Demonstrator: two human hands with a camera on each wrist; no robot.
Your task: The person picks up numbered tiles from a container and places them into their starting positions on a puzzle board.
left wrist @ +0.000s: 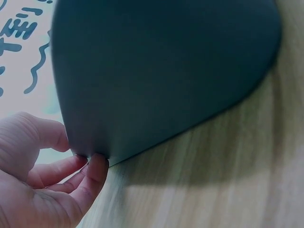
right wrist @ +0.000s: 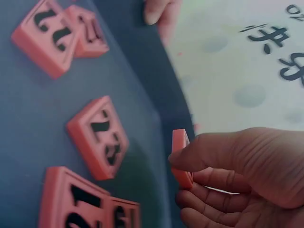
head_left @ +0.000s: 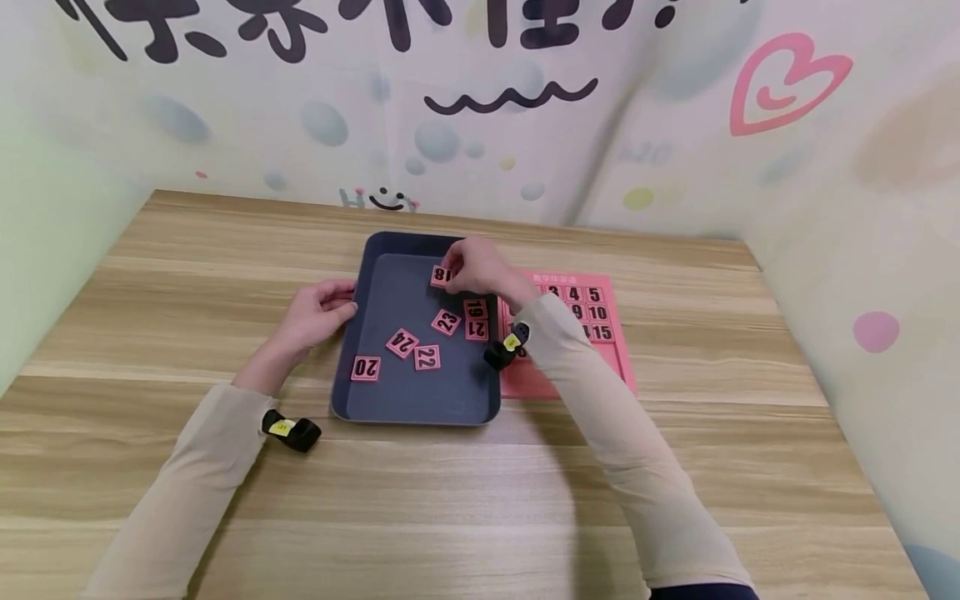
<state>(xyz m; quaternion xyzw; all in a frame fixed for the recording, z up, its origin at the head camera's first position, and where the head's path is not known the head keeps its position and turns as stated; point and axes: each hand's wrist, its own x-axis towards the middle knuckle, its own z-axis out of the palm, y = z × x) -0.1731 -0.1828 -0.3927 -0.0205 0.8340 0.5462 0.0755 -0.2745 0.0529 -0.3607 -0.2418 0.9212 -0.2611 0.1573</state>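
Observation:
In the head view, the right hand (head_left: 480, 268) is over the far right part of a dark tray (head_left: 405, 400), pinching a pink number tile marked 18 (head_left: 441, 276). The right wrist view shows that tile (right wrist: 179, 137) edge-on between thumb and fingers. The left hand (head_left: 318, 315) holds the tray's left side, its thumb and fingertips on the outer wall (left wrist: 156, 85) in the left wrist view. Loose in the tray lie tiles 19 (head_left: 476, 309), 21 (head_left: 476, 330), 23 (head_left: 446, 322), 24 (head_left: 402, 342), 22 (head_left: 427, 357) and 20 (head_left: 366, 368).
Right beside the tray lies a pink number board (head_left: 621, 367) with rows of numbered tiles, partly covered by the right forearm. Both rest on a wood-grain table (head_left: 360, 517). Behind it stands a printed wall (head_left: 247, 167); each wrist wears a small black camera.

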